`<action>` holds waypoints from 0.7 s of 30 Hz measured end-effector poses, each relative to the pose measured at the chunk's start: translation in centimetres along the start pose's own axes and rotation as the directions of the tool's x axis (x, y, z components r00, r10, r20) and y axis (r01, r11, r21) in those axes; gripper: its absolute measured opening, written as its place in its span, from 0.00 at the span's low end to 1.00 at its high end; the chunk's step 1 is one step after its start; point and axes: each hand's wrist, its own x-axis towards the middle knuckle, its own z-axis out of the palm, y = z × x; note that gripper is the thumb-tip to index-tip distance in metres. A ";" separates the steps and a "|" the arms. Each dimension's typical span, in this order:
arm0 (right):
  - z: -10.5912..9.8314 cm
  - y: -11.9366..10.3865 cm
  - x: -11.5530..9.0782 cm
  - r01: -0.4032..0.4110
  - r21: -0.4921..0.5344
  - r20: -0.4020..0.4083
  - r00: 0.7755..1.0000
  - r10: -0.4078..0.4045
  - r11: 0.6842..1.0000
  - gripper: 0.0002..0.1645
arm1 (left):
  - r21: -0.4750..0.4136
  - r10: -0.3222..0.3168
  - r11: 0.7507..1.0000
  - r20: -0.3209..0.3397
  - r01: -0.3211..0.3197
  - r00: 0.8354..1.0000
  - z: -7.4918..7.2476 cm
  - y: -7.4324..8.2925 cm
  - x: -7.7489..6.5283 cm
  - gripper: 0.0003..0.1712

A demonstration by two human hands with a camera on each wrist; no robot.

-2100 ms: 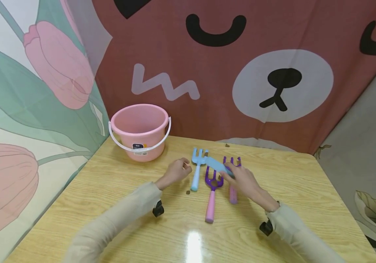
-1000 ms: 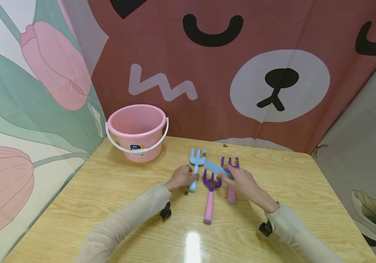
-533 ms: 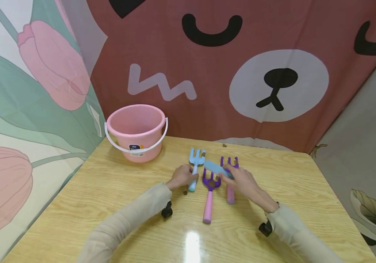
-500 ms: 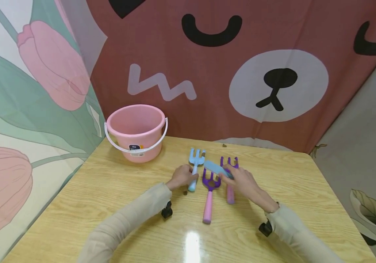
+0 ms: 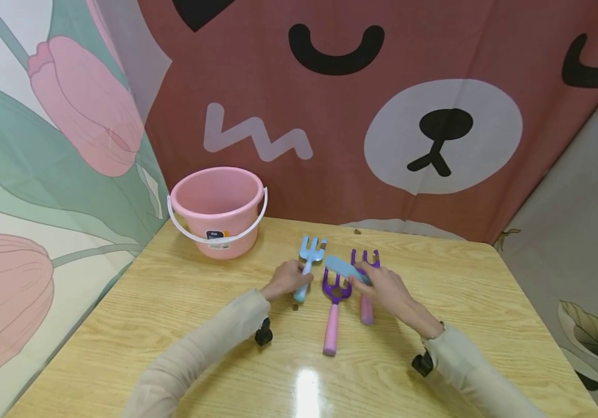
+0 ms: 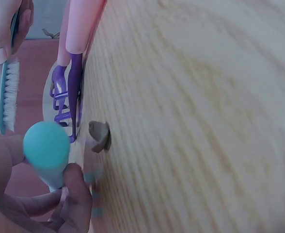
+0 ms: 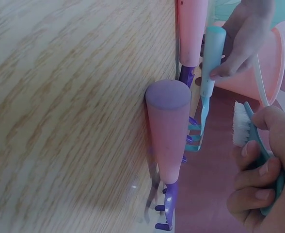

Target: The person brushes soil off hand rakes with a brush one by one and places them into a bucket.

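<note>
My left hand (image 5: pixel 284 280) pinches the handle of a light blue hand rake (image 5: pixel 312 253) between thumb and fingers. In the right wrist view this rake's handle (image 7: pixel 213 60) is raised off the table. My right hand (image 5: pixel 385 288) holds a blue brush (image 5: pixel 342 267) over the tools, fingers curled round its handle. Its white bristles (image 7: pixel 241 124) show in the right wrist view. Below the brush lies a purple hand rake with a pink handle (image 5: pixel 332 328). A second purple rake with a pink handle (image 5: pixel 366 310) lies under my right hand, partly hidden by it.
A pink bucket (image 5: pixel 219 232) with a white bail handle stands at the back left. Brown crumbs stick to the rakes' tines. One brown crumb (image 6: pixel 100 136) lies on the table by my left hand, another (image 5: pixel 357 231) near the back edge. A printed cloth (image 5: pixel 330 174) hangs behind.
My left hand has moved right and taken hold of the light blue rake, whose handle end has now shifted slightly left. The right hand stays in place with the brush.
</note>
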 end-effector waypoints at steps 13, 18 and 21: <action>0.1 -0.1 -0.1 0.029 0.012 -0.013 1.000 -0.028 1.000 0.22 | 0.050 0.017 0.999 -0.034 -0.015 0.999 -0.4 -0.1 -0.4 0.20; 0.1 -0.1 -0.1 0.034 0.017 -0.019 0.999 -0.034 0.999 0.22 | -0.007 -0.013 1.000 -0.035 0.012 0.999 -0.6 -0.6 -0.4 0.22; 0.0 -0.2 -0.1 0.034 0.012 -0.020 0.999 -0.033 0.999 0.21 | -0.108 -0.037 0.993 -0.004 0.036 0.999 -0.8 -0.8 -0.5 0.19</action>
